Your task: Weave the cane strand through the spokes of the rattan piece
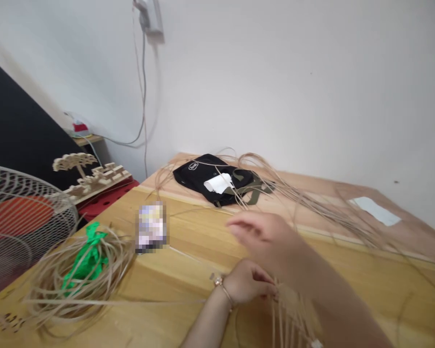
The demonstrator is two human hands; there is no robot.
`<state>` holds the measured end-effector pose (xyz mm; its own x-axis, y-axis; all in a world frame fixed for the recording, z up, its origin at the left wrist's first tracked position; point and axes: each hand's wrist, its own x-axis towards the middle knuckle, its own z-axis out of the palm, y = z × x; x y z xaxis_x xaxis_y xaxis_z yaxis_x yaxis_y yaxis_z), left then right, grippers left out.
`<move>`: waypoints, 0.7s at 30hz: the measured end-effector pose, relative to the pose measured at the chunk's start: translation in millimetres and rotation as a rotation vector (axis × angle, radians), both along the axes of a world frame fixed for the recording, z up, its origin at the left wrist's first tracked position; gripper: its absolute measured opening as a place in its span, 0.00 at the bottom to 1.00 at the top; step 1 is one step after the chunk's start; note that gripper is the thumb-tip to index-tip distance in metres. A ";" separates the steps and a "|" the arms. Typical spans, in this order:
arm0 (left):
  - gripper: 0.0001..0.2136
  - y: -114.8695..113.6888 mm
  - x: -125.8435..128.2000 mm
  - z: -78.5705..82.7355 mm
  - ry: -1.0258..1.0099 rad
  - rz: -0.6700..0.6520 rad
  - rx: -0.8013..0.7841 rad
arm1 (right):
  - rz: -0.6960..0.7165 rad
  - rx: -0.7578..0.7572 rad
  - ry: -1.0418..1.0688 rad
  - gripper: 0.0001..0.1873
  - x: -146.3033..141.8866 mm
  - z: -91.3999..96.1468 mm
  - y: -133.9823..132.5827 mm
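looking down from the head view at a light wooden table [188, 241] pushed up against a plain white wall [275, 72]. a power strip [150, 19] hangs high on the wall with a grey cable [143, 96] dropping down from it. at the far edge of the table sits a black bag [199, 176] with a white scrap of paper [218, 183] on top, and long loose reed strands [311, 203] fan out over and past it to the right. a white sheet [379, 211] lies flat near the right edge. on the near left there's a coil of reed [58, 285] tied with a green ribbon [89, 256], and just beside it a small blurred-out card [151, 227]. off the table to the left: a wire fan guard [21, 217] and a little wooden tree model [90, 176].

hands now. the left hand [248, 282], bracelet [223, 285] on the wrist, rests low on the table with fingers curled tight, pinching the top of a woven reed piece [290, 311] that lies at the near edge, partly under the right forearm. the right hand [261, 234] hovers just above the left, palm down, fingers stretched loose toward the left, motion-blurred. nothing visibly gripped in it, though a thin strand would be too fine to tell.
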<state>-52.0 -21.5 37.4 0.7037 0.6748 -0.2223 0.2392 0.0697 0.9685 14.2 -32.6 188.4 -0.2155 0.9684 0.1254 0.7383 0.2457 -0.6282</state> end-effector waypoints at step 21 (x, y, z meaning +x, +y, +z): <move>0.15 -2.6 5.4 -0.2 -0.145 0.022 -0.228 | -0.403 -0.585 0.719 0.16 100.5 -134.5 -39.4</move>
<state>-46.6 -24.0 37.1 0.7249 0.6344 -0.2683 0.0951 0.2936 0.9512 114.7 -72.0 53.9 0.0813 0.9032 -0.4214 0.0969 -0.4280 -0.8986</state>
